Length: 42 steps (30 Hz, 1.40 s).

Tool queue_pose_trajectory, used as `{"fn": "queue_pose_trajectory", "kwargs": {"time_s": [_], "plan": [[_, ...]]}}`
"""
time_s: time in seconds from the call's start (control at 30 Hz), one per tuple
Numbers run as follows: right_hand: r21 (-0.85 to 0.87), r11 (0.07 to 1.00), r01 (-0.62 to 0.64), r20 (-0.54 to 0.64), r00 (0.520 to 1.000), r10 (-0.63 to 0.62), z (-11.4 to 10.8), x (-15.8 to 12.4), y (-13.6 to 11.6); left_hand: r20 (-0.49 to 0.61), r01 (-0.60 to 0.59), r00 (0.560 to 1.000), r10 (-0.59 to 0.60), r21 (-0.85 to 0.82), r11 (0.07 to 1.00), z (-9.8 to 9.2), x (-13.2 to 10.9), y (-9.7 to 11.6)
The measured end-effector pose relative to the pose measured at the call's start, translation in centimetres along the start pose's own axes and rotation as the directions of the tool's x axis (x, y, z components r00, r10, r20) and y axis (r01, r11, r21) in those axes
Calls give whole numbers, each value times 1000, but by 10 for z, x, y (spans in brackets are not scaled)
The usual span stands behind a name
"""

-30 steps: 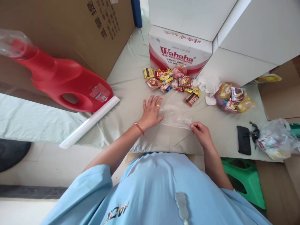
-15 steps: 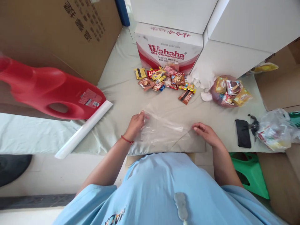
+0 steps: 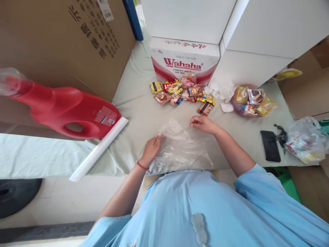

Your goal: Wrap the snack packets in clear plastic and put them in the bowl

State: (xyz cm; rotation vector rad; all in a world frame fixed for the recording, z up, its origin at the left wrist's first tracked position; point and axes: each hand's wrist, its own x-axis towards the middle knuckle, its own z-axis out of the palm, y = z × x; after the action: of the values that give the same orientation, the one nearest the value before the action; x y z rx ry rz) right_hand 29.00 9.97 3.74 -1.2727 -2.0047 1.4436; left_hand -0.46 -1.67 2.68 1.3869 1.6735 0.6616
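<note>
A clear plastic bag [image 3: 183,156] lies crumpled and flat on the cloth at the table's front edge. My left hand [image 3: 152,148], with a red cord at the wrist, pinches the bag's upper left edge. Beyond the bag's upper right part, my right hand [image 3: 204,124] has its fingers curled together; whether any film is between them is not visible. Just past that hand lies a pile of small wrapped snacks [image 3: 177,91] in brown, yellow, red and pink packets. One brown packet [image 3: 205,107] is closest to my right fingers.
A Wahaha carton [image 3: 183,63] stands behind the snacks. At left are a red jug [image 3: 77,109], a white roll [image 3: 99,149] and a large brown box [image 3: 77,44]. To the right are a bag of snacks [image 3: 253,99], a black phone [image 3: 270,145] and another plastic bag [image 3: 304,139].
My right hand has moved left and away from me, off the bag's right side towards the snacks. The bag's right part now lies slack nearer my body. My left hand still holds its edge.
</note>
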Motion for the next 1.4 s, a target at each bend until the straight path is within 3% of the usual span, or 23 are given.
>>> {"fn": "queue_pose_trajectory", "kwargs": {"time_s": [0.07,0.17,0.27,0.37,0.43,0.53,0.6,0.67,0.8,0.93,1.0,1.13,1.27,1.4], "plan": [[45,998,-45,54,998,43,-14,14,-7,5,-1,1000,1,57,998,-1,0,-4],[-110,994,14,75,997,-5,-16,27,-28,14,16,1000,-17,56,998,-1,2,-6],[-389,914,117,215,976,-33,6,26,-46,-12,23,1000,-22,35,999,-1,4,-5],[-607,789,96,276,956,96,28,20,-51,-32,28,999,-27,23,999,0,4,-7],[-629,775,65,268,954,137,27,22,-50,-39,14,999,-13,23,1000,2,4,-10],[-518,847,118,284,958,41,4,40,-50,-38,-24,999,26,52,998,4,3,-12],[-469,869,158,251,967,-40,-14,58,-53,-40,-39,998,43,92,995,6,2,-12],[-486,862,146,127,987,-96,-24,75,-59,-49,-36,998,43,131,991,8,2,-12],[-527,840,129,-74,978,-197,-19,87,-73,-59,-34,997,44,163,986,9,1,-10],[-622,769,147,-222,909,-353,5,56,-78,-127,-46,990,68,170,984,10,-1,-9],[-624,759,185,-221,890,-398,28,27,-74,-167,-51,983,78,160,986,10,-3,-8],[-600,719,352,58,915,-399,88,-35,-38,-213,-96,971,104,48,994,11,-6,-4],[-595,761,260,0,946,-323,124,-65,3,-331,-165,931,154,-6,986,12,-2,-4],[-582,791,190,-66,958,-279,131,-64,14,-480,-50,872,94,103,993,14,8,-8]]}}
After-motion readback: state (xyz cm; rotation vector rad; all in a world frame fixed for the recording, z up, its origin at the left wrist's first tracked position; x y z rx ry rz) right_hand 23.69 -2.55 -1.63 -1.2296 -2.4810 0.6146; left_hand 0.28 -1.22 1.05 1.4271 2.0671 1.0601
